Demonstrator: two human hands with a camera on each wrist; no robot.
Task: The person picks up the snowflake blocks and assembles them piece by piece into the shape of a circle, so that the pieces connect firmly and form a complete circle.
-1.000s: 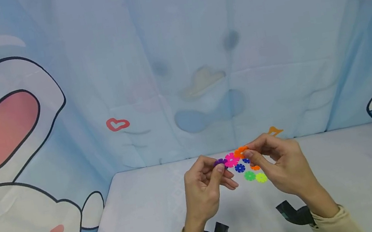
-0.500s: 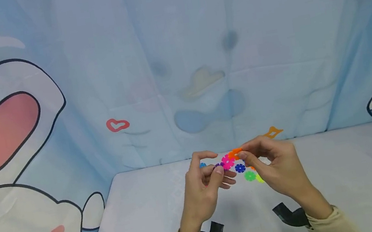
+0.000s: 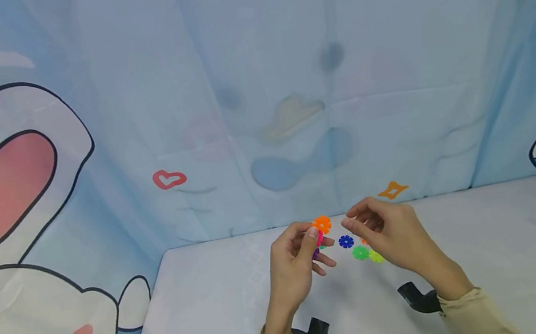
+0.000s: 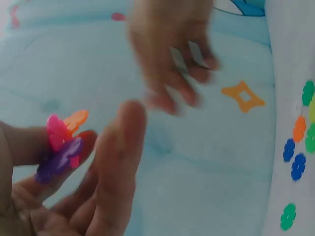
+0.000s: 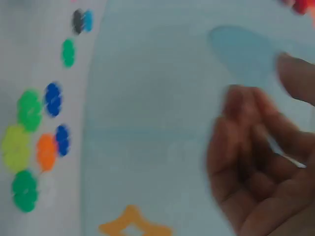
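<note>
My left hand (image 3: 291, 273) pinches a small joined cluster of plastic snowflake discs between thumb and fingers, above the white table. An orange disc (image 3: 322, 225) stands at its top, with a pink disc (image 4: 56, 132) and a purple disc (image 4: 59, 160) beside it. To the right, my right hand (image 3: 401, 239) hovers apart from the cluster. Its fingers are loosely bent with nothing between them, and the right wrist view is blurred. On the table between and behind the hands lie a blue disc (image 3: 346, 242), a green disc (image 3: 360, 252) and a yellow disc (image 3: 377, 256).
More loose discs lie on the white table (image 3: 207, 314), among them an orange one (image 5: 47, 152), a dark one (image 5: 78, 21) and a light blue one (image 5: 87, 20). A printed light blue curtain (image 3: 254, 76) hangs behind the table's far edge.
My right hand has let go of the orange disc and drawn slightly away. The left hand has turned the cluster, so the orange disc now faces up beside its thumb.
</note>
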